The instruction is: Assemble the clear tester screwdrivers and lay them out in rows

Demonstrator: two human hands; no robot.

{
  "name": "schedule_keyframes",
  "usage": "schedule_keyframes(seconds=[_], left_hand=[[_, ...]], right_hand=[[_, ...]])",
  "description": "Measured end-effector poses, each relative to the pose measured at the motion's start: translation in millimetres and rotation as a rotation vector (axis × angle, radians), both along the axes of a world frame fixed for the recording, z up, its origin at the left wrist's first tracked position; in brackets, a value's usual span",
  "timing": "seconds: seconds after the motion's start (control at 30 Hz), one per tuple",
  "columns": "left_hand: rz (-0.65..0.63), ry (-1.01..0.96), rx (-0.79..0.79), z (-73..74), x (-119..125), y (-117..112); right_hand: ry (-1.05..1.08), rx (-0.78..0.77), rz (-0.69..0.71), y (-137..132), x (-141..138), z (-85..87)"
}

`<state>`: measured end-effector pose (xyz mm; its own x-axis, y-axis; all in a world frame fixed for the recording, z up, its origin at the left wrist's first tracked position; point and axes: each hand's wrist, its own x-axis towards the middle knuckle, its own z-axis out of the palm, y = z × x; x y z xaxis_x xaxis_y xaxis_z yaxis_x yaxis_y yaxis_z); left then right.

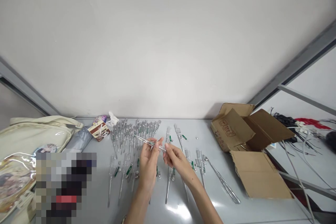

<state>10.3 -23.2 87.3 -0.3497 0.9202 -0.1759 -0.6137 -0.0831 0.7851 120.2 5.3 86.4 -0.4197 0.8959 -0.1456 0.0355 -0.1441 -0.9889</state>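
Observation:
Between my two hands, above the grey table, is a slim voltage tester screwdriver (147,142) with a clear handle, its metal shaft pointing up and left. My left hand (150,159) is wrapped round the handle. At the handle's rear end, my right hand (175,157) pinches with thumb and fingers; whether a small part sits in that pinch is hidden. Loose testers with clear handles (111,164) lie around both hands, with small green inserts (129,168) and silver caps (159,174) beside them. Behind my left hand lies a dense group of similar testers (141,126).
An opened cardboard box (223,134) stands at the right, one flap spread over the table. Metal shafts (223,181) lie before it. At the left are a cream bag (39,129), a grey wrapped bundle (80,138) and small packets (99,130). A wall rises behind.

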Motion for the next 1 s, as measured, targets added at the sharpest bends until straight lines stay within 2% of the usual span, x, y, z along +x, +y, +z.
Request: schedule_keyframes(seconds=[0.13, 0.33, 0.5, 0.67, 0.83, 0.93, 1.0], left_hand=[[0.025, 0.13, -0.022, 5.0, 0, -2], [0.05, 0.058, -0.032, 4.4, 1, 1], [0.052, 0.136, -0.07, 1.6, 3, 3], [0.044, 0.244, -0.085, 5.5, 0, 3], [-0.007, 0.423, 0.019, 0.6, 3, 5], [-0.145, 0.622, 0.1, -6.5, 9, 6], [-0.16, 0.674, 0.134, -9.1, 12, 7]], right_hand=[[0.076, -0.032, 0.0, 2, 2, -2.8], [0.115, 0.01, -0.075, 6, 7, -12.2], [0.178, -0.036, -0.111, 8, 10, -15.6], [0.385, -0.197, -0.158, 9, 13, -15.5], [0.639, -0.468, -0.392, 14, 2, -27.1], [0.731, -0.47, -0.423, 17, -5, -27.9], [0.745, -0.47, -0.379, 18, -8, -26.0]])
